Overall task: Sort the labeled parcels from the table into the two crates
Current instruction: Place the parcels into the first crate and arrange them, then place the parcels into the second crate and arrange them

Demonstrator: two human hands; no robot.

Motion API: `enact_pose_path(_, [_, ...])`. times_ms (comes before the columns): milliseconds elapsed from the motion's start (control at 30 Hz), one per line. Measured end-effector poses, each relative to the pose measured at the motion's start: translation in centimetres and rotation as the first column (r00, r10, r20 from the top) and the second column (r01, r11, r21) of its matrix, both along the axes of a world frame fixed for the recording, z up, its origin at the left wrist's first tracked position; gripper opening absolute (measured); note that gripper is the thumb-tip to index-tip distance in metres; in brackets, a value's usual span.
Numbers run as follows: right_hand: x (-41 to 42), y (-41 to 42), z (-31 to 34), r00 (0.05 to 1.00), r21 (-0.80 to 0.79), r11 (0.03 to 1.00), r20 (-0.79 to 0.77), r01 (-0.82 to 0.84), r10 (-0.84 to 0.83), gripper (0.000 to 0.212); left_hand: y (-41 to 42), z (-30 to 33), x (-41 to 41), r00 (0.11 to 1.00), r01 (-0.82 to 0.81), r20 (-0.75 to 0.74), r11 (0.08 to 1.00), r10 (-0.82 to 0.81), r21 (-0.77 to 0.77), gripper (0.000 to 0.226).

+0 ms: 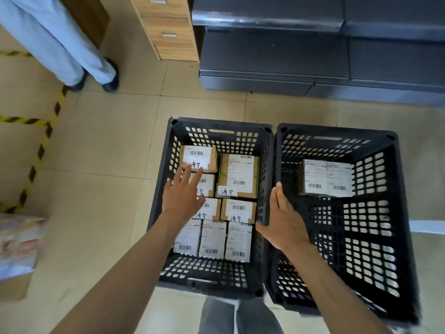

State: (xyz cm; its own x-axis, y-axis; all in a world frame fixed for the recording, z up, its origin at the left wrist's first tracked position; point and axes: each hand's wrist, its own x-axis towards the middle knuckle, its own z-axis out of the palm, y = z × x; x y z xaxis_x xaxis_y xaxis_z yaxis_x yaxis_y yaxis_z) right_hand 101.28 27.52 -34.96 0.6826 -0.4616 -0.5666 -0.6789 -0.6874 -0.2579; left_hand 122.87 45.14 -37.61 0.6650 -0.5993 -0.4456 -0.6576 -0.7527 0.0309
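Observation:
Two black perforated crates stand side by side on the floor. The left crate [163,150] holds several brown labeled parcels, among them a large one [239,175] at the back right. The right crate [395,179] holds two parcels [326,178] near its far wall. My left hand [184,192] hovers with straight fingers over the parcels at the left crate's left side, holding nothing. My right hand [283,219] lies flat, fingers straight, over the shared rims between the two crates; its thumb hooks onto the left crate's rim.
A person in light trousers and dark shoes [79,66] stands at the far left. A wooden drawer unit [168,27] and dark grey cabinets [313,51] line the back. Yellow-black tape [41,148] marks the tiled floor. A cardboard box [16,251] sits at the left edge.

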Motion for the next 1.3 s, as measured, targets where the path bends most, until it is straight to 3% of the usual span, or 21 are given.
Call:
enact_pose_path(233, [-1.1, 0.4, 10.0, 0.985, -0.093, 0.984, 0.062, -0.152, 0.158, 0.086, 2.6, 11.7, -6.0, 0.998, -0.058, 0.024, 0.993, 0.061, -0.101, 0.069])
enact_pose_path(433, [-3.9, 1.6, 20.2, 0.983, -0.072, 0.994, 0.155, -0.087, 0.098, 0.063, 4.6, 21.9, -10.1, 0.993, -0.071, 0.079, 0.974, 0.089, -0.213, 0.066])
enact_pose_path(600, [-6.6, 3.2, 25.1, 0.973, -0.105, 0.994, 0.23, 0.012, 0.013, 0.057, 5.7, 26.3, -11.8, 0.995, -0.047, 0.076, 0.969, 0.068, -0.243, 0.059])
enact_pose_path(900, [-13.2, 8.5, 28.4, 0.916, -0.169, 0.933, 0.31, 0.318, -0.256, 0.052, 4.0, 30.3, -13.9, 0.989, 0.145, 0.039, 0.908, -0.141, -0.394, 0.05])
enact_pose_path(1100, [-19.9, 12.0, 30.2, 0.828, -0.23, 0.81, 0.322, 0.539, -0.459, 0.051, 2.1, 31.8, -17.9, 0.919, 0.368, 0.03, 0.83, -0.392, -0.419, 0.046])
enact_pose_path(1300, [-27.9, 15.1, 33.0, 0.685, -0.288, 0.625, 0.394, 0.725, -0.613, 0.048, 0.3, 34.2, -24.4, 0.809, 0.553, 0.066, 0.717, -0.584, -0.424, 0.05])
